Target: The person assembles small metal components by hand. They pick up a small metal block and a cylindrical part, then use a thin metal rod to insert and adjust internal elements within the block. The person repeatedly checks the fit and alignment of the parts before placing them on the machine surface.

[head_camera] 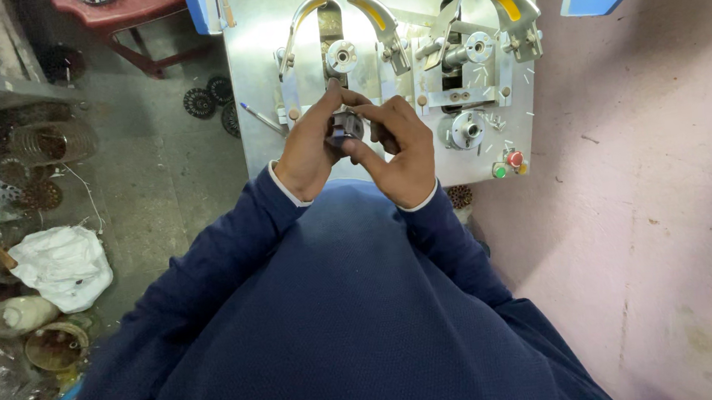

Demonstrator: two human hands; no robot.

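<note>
Both my hands meet over the front of a metal machine table [260,80]. My left hand [310,148] and my right hand [399,149] together hold a small round dark metal part [347,126] between their fingertips. Just above it sits a round spindle [342,56] between two curved metal arms with yellow tips [305,16]. A second spindle [477,47] and a lower round hub [463,130] stand to the right. My dark blue sleeves fill the lower frame.
A red button [515,159] and a green button [499,171] sit at the machine's right front corner. Dark toothed discs [208,97] lie on the floor to the left, with a white cloth [63,264], wire coils [55,142] and a red stool [120,10]. A pink wall [662,165] stands on the right.
</note>
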